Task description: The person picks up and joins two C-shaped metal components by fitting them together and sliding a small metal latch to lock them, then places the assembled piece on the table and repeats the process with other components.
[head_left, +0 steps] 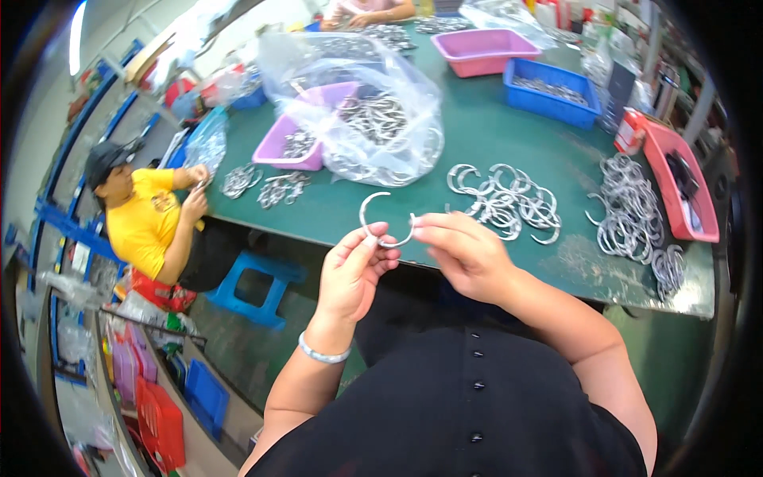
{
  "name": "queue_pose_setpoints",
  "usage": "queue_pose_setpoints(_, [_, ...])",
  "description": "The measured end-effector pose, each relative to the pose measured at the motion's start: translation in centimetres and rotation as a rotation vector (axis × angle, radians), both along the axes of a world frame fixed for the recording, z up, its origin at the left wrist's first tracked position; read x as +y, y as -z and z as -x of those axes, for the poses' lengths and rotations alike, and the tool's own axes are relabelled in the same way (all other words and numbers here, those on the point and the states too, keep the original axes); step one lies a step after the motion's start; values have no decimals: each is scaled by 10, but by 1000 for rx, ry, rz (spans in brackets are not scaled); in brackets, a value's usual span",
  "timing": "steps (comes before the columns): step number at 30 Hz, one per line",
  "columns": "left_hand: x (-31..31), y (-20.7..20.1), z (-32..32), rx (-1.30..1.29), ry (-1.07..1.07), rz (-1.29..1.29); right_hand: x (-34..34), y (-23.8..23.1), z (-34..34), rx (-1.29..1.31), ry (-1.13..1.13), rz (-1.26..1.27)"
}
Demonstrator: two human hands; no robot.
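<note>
Just off the table's front edge, I hold up an open, C-shaped silver metal bangle (pixel 363 210). My left hand (pixel 354 269) pinches its lower curve between thumb and fingers. At the bangle's right end, my right hand (pixel 469 250) has thumb and fingertips closed on the metal. Beyond my right hand lies a loose pile of similar bangles (pixel 509 199) on the green table (pixel 469 119). Farther right is a denser heap of them (pixel 632 207), with a small cluster (pixel 668 270) by its near end.
A clear plastic bag (pixel 421 151) of bangles stands beside a purple tray (pixel 270 147). At the back are a pink tray (pixel 485 48) and a blue tray (pixel 556 103); a red tray (pixel 691 183) edges the right. A seated co-worker in yellow (pixel 151 215) handles something at the left, near a blue stool (pixel 254 286).
</note>
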State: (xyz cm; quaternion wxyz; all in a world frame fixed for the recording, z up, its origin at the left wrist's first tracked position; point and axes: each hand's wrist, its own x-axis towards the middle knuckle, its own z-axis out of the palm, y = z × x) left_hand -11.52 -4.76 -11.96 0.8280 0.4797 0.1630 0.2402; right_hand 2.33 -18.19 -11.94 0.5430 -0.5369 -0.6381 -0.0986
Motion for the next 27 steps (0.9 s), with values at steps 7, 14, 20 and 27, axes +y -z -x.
queue_pose_setpoints(7, [136, 48, 40, 172, -488, 35, -57, 47, -19, -171, 178, 315])
queue_pose_setpoints(14, [317, 72, 79, 211, -813, 250, -74, 64, -25, -189, 322, 417])
queue_pose_setpoints(20, [364, 64, 35, 633, -939, -68, -66, 65, -23, -233, 402, 470])
queue_pose_setpoints(27, [358, 35, 66, 646, -968, -351, -66, 63, -24, -206, 418, 429])
